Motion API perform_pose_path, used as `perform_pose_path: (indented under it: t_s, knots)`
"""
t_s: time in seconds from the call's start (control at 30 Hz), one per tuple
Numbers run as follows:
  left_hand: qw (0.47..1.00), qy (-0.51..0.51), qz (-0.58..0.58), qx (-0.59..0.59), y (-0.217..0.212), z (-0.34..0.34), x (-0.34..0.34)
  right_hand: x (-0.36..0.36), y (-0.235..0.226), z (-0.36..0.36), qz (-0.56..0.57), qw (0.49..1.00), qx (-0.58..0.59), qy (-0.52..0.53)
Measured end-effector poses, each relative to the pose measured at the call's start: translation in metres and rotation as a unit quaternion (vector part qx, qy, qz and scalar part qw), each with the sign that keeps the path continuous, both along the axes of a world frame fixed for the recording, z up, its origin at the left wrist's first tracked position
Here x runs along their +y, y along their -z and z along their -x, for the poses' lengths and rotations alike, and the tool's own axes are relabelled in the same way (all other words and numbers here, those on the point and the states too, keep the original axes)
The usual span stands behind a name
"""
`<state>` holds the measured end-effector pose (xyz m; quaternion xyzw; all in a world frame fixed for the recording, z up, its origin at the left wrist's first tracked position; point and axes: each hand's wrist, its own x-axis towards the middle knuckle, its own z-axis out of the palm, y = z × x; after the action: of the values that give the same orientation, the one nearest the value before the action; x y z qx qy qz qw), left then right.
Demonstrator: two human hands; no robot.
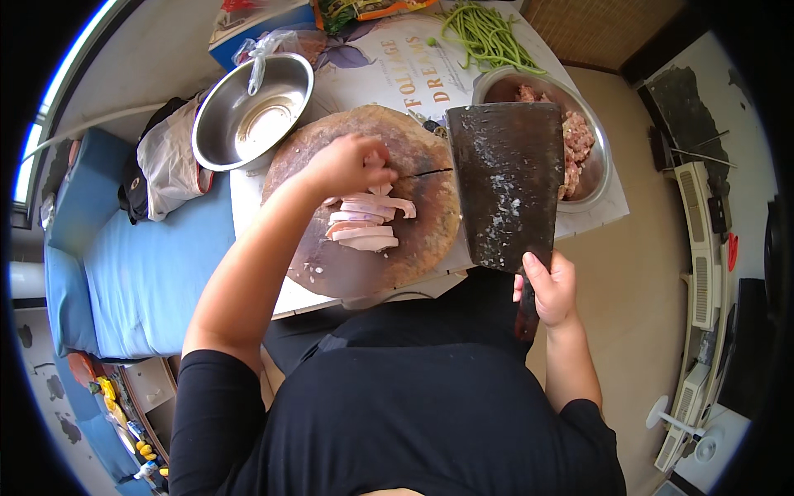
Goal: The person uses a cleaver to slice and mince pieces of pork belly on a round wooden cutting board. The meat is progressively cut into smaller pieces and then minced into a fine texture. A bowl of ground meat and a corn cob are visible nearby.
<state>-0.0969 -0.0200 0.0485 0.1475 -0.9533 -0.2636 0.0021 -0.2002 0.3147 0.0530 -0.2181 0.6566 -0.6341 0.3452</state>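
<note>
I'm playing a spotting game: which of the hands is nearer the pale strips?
Left: the left hand is by the far end of the pale strips; the right hand is off to their right, holding the cleaver.

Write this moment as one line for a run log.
left hand: at far end of pale meat slices; right hand: grips cleaver; chopping board: cracked, under slices; minced meat: in steel bowl

Dark cleaver (506, 183), white-flecked; pale meat strips (364, 231) on round board (432, 211).
</note>
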Motion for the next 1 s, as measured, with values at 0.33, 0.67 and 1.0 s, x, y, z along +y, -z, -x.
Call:
perform_pose_path:
  t_s: [0.33, 0.67, 1.0]
  knots:
    - [0.968, 0.063, 0.24, 0.031, -0.016, -0.073, 0.065, 0.007, 0.011, 0.003, -0.043, 0.999, 0.033, -0.003]
    - [0.956, -0.183, 0.228, -0.023, 0.017, -0.042, 0.033, -0.004, -0.002, -0.003, -0.048, 0.998, 0.035, -0.024]
    - [0.94, -0.203, 0.209, 0.177, 0.022, -0.092, 0.009, -0.057, -0.037, -0.012, -0.174, 0.962, 0.164, -0.132]
